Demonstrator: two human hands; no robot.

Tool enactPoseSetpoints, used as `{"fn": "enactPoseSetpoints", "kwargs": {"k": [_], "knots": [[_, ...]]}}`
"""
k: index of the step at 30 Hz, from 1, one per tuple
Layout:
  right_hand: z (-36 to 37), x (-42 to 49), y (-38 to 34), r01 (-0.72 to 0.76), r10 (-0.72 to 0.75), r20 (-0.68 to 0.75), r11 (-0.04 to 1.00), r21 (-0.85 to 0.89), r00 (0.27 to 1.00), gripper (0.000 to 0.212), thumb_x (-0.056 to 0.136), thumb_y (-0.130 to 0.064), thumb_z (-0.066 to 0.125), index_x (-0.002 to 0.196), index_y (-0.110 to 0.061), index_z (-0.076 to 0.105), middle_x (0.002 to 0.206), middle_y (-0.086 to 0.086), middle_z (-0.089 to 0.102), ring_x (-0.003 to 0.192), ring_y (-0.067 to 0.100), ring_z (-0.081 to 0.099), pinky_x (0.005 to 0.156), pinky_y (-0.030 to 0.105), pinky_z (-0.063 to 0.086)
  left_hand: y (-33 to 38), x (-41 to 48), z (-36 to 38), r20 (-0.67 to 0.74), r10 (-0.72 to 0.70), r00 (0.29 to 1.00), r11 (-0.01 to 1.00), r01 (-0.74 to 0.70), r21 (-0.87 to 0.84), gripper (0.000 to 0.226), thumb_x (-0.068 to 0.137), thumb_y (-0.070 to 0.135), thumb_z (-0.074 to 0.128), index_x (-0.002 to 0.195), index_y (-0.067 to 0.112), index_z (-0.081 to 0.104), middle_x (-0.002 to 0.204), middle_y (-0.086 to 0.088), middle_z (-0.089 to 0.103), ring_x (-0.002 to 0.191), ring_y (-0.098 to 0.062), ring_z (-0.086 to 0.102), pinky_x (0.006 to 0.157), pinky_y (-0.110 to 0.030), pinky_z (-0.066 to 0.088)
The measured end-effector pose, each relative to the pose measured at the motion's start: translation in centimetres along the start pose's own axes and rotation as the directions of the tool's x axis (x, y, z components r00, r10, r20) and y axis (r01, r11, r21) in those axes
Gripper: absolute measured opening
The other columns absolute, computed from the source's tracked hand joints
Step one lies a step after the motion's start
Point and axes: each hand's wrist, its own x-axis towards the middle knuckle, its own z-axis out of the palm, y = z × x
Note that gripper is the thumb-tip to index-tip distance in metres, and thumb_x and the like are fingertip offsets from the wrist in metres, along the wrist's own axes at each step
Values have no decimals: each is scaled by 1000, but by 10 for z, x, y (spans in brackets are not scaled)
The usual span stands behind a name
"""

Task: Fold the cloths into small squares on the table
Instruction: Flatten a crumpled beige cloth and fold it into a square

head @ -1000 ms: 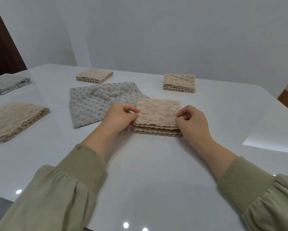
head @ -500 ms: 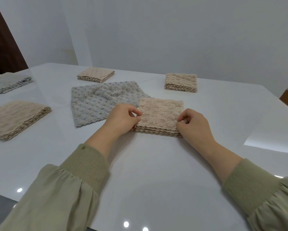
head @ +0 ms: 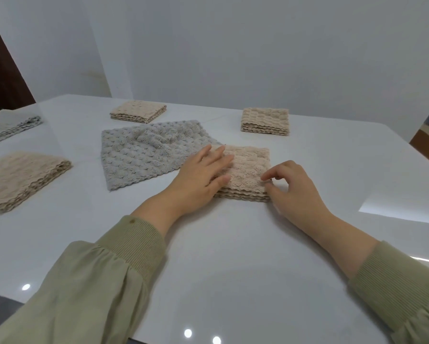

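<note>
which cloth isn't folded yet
The grey cloth in the middle: it lies spread out thin and rumpled, while all the rest are folded in thick layers.
</note>
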Motion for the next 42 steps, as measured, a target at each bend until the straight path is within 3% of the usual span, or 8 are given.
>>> {"fn": "enactPoseSetpoints", "kwargs": {"k": [7,14,20,25,29,33,37,42], "knots": [[3,2,6,122,-113,59,976,-182,992,14,73,-6,70,83,-15,69,89,-3,58,94,21,49,83,26,35,-5,3,9,170,-62,984,998,56,40,53,99,46,28,149,32,19,159,8,6,146,-13,-6,118,-44,6],[-1,2,1,288,-314,-88,931,-223,945,2,70,-13,68,69,-14,67,74,-6,58,79,20,49,75,32,35,0,1,3,174,-65,983,998,69,-15,54,98,46,33,149,31,22,158,8,9,146,-12,-3,117,-29,2],[-2,2,5,387,-363,138,820,-423,921,11,62,-7,72,61,-15,66,63,-1,58,68,29,54,66,32,37,-2,-1,1,210,-46,977,999,45,9,72,87,53,53,148,32,22,158,8,8,146,-12,-3,117,-30,4],[-3,0,0,397,-384,126,792,-464,915,5,67,-21,61,64,-17,61,62,-4,58,71,26,54,71,36,42,4,-5,-9,-116,85,990,996,-85,6,42,72,32,79,110,23,65,124,3,56,121,-16,42,100,-21,28],[-2,3,5,433,-410,168,733,-525,897,10,68,-15,68,62,-16,61,61,-2,56,69,26,53,72,37,41,5,-6,-11,-63,39,997,999,-39,4,16,76,26,76,90,21,72,102,7,62,100,-12,53,86,-24,39],[0,4,-3,368,-438,-50,806,-464,897,28,80,-20,54,53,-12,53,57,1,52,64,26,48,70,38,39,7,-6,-14,-51,-45,998,987,37,-156,15,83,29,69,82,15,75,96,9,64,87,-4,53,81,-20,42],[11,35,-25,294,-405,-273,882,-368,873,25,83,-15,44,80,-6,67,79,8,64,77,30,58,76,39,42,15,3,-13,-37,-138,990,973,129,-190,20,87,24,63,75,13,74,89,8,64,80,-12,57,78,-32,46],[49,67,-26,174,-40,259,837,-519,965,41,98,-30,29,130,-14,49,135,7,51,126,28,41,104,47,28,18,-2,-17,-22,-176,984,932,159,-326,19,83,13,61,68,10,73,75,-2,68,71,-17,59,72,-32,47]]}}
